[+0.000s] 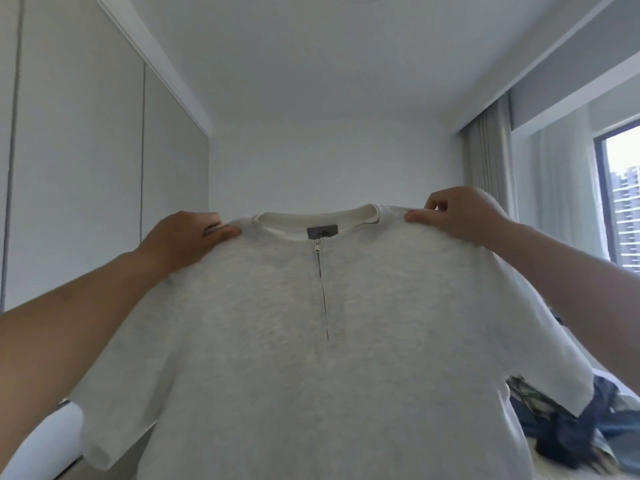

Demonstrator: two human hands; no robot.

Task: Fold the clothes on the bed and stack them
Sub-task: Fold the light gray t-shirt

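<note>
So there's a light grey short-sleeved shirt (pixel 346 341) held up in the air, spread out flat in front of the camera, short zip and dark neck label facing us. The left hand (pixel 187 237) pinches the left shoulder, thumb on the near side, fingers curled behind the fabric. Same grip on the other side: the right hand (pixel 460 216) pinches the right shoulder. Low on the right, a heap of dark blue and patterned clothes (pixel 571 431) sits on the bed (pixel 628 398).
</note>
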